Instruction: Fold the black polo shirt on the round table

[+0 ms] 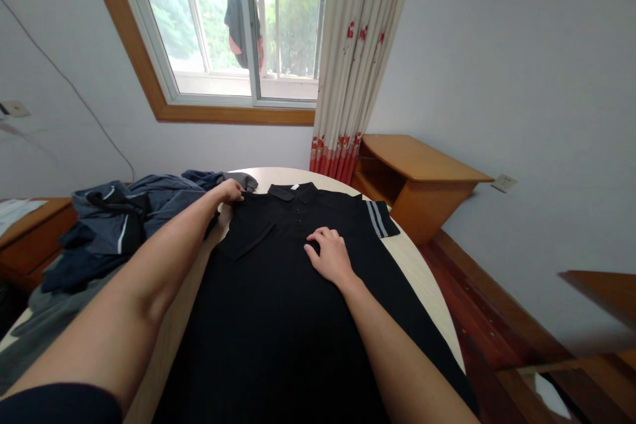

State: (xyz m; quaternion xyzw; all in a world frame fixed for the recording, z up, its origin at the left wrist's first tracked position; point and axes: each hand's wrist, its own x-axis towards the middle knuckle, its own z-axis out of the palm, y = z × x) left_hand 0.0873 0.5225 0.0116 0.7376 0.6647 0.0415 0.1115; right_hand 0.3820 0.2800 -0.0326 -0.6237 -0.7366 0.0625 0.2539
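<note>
A black polo shirt (288, 291) lies spread face up over a round pale table (427, 265), its collar at the far end. My left hand (230, 191) pinches the shirt at its far left shoulder. On that side the sleeve is folded inward across the chest. The right sleeve, with two grey stripes, points outward over the table. My right hand (330, 250) rests with fingers lightly bent and apart on the shirt's chest, just below the button placket, gripping nothing.
Dark clothes (134, 212) are heaped along the table's left side. Behind the table hang a floral curtain (348, 66) and a window (238, 26). A wooden cabinet (422, 159) stands at the back right, and a wooden bedside unit (34, 232) at the far left.
</note>
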